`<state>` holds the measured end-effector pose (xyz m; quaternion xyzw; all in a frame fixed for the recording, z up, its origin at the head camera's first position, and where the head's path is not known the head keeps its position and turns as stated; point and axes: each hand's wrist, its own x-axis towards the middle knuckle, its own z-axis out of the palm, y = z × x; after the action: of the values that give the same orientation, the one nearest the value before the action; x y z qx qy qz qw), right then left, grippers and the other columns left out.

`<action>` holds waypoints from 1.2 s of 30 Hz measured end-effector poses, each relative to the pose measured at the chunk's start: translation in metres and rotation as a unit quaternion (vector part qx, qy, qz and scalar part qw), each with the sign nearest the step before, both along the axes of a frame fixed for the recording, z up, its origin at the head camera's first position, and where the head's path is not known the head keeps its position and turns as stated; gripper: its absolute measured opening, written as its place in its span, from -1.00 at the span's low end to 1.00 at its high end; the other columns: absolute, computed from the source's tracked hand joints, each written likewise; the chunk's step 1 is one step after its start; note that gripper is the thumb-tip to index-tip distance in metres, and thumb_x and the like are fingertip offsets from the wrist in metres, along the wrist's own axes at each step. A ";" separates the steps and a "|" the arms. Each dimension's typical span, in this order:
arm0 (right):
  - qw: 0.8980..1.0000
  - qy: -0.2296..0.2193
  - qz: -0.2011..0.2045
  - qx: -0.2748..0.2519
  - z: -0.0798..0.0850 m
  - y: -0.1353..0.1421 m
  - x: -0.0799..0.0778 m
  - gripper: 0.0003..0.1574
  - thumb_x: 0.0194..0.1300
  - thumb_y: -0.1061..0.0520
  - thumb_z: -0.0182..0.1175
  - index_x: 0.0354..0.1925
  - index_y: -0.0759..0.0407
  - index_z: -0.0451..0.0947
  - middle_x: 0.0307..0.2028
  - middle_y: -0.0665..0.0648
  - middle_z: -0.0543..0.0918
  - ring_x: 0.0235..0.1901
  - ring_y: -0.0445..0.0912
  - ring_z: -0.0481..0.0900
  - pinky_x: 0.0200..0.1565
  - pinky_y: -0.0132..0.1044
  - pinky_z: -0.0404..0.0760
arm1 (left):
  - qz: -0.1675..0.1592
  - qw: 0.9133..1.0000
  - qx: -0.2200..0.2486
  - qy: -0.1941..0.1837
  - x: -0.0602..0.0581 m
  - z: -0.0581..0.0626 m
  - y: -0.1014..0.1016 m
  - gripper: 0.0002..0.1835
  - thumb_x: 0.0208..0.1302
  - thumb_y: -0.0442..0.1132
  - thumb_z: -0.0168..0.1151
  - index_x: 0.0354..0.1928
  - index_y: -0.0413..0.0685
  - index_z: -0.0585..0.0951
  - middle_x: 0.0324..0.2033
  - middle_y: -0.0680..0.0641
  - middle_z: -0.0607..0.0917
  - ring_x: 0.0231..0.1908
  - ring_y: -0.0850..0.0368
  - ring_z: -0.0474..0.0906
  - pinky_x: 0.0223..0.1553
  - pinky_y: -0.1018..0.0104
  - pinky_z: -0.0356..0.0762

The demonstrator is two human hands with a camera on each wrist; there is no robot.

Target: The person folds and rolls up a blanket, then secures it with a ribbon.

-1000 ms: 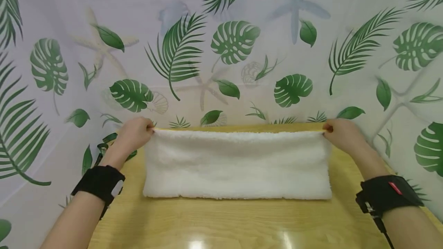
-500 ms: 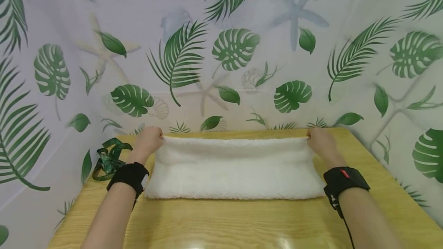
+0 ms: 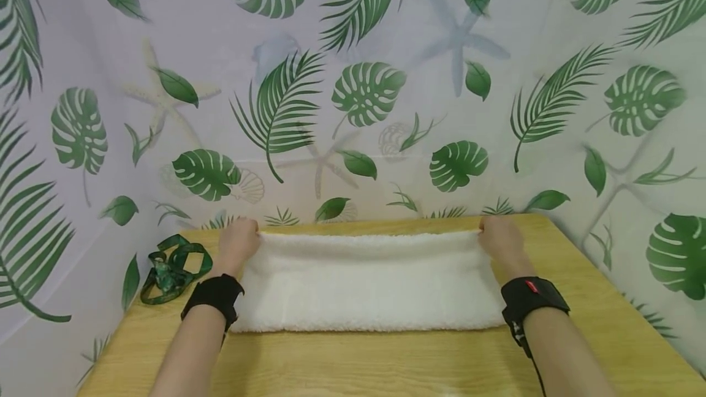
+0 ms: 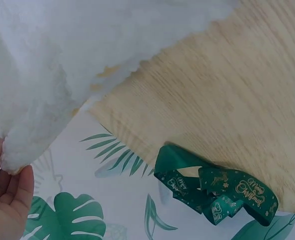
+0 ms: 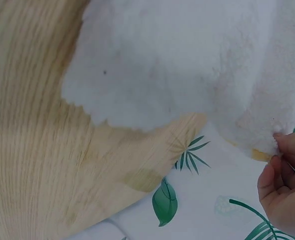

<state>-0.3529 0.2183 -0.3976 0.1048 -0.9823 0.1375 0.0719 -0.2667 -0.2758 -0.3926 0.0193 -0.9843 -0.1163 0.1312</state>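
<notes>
A white fluffy plush cloth (image 3: 369, 290) stretches across the table between my two hands. At its far left corner my left hand (image 3: 237, 242) grips the edge; in the left wrist view the thumb and fingers pinch a bunched tip of the cloth. My right hand (image 3: 501, 241) holds the far right corner, pinched between thumb and fingers in the right wrist view. A strip of yellow (image 5: 260, 155) shows at that pinched edge. The far edge is drawn almost straight from hand to hand, while the near edge lies along the wooden table.
A loose coil of green ribbon (image 4: 217, 190) with gold "Merry Christmas" lettering lies on the table's left side, beyond my left wrist. The wooden table (image 3: 353, 363) meets a leaf-printed white wall covering (image 3: 353, 35) at the back and sides.
Both hands have moved closer together, still holding the cloth's corners, and its far edge spans a shorter width. The ribbon, mostly hidden behind the left arm before, now shows fully.
</notes>
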 end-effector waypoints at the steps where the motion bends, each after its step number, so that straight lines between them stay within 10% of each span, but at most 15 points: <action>1: 1.000 -0.001 -0.004 -0.006 0.000 0.000 -0.001 -0.80 0.13 0.36 0.08 -0.26 0.45 0.56 -0.26 0.41 0.59 -0.30 0.23 0.54 -0.33 0.03 0.51 | 0.004 1.000 0.002 0.010 -0.002 0.000 0.001 -0.85 0.11 -0.51 0.05 -0.57 -0.27 0.54 -0.60 -0.14 0.50 -0.56 0.05 0.26 -0.49 0.23 0.26; 7: 0.999 0.006 -0.027 -0.024 -0.001 -0.004 -0.005 -0.78 0.15 0.39 0.04 -0.23 0.51 0.52 -0.26 0.44 0.58 -0.27 0.26 0.54 -0.27 0.03 0.51 | 0.026 0.999 0.001 0.040 -0.009 -0.002 0.008 -0.91 0.10 -0.50 0.12 -0.51 -0.34 0.56 -0.55 -0.20 0.54 -0.51 -0.03 0.43 -0.45 0.13 0.43; 15: 0.994 -0.085 0.033 0.058 -0.016 0.001 0.027 -0.49 0.19 0.31 0.06 0.11 0.48 0.35 0.03 0.51 0.43 0.02 0.35 0.39 -0.07 0.14 0.43 | -0.035 0.998 0.000 -0.049 0.004 -0.014 0.006 -0.59 0.18 -0.34 0.23 0.03 -0.45 0.46 -0.13 -0.38 0.51 -0.10 -0.26 0.46 -0.10 -0.01 0.45; 26: 0.991 0.023 0.127 -0.027 -0.055 0.034 0.102 -0.77 0.05 0.36 0.19 -0.25 0.44 0.57 -0.27 0.32 0.58 -0.21 0.23 0.54 -0.18 0.03 0.52 | -0.132 0.980 0.027 -0.143 0.082 -0.041 0.002 -0.76 0.11 -0.34 0.30 -0.18 -0.30 0.59 -0.32 -0.15 0.58 -0.26 -0.08 0.54 -0.24 0.10 0.49; 32: 0.944 0.192 0.265 0.046 -0.074 0.052 0.115 -0.63 -0.30 0.27 0.44 -0.37 0.17 0.60 -0.32 0.09 0.57 -0.29 0.02 0.52 -0.26 -0.13 0.53 | -0.196 0.970 -0.028 -0.143 0.109 -0.052 -0.005 -0.75 -0.05 -0.32 0.41 -0.27 -0.24 0.63 -0.41 -0.03 0.53 -0.34 0.01 0.50 -0.31 0.16 0.48; 36: 0.954 0.148 0.254 0.053 -0.079 0.052 0.116 -0.67 -0.19 0.35 0.35 -0.33 0.17 0.61 -0.29 0.08 0.57 -0.24 0.02 0.53 -0.23 -0.13 0.53 | -0.220 0.968 -0.066 -0.103 0.116 -0.059 -0.007 -0.86 -0.01 -0.42 0.34 -0.34 -0.19 0.64 -0.46 0.01 0.50 -0.38 0.05 0.48 -0.36 0.22 0.47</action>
<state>-0.2370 0.2702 -0.4764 0.3741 -0.9074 0.0823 0.1732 -0.1508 -0.2828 -0.4519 -0.1944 -0.9781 -0.0745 0.0010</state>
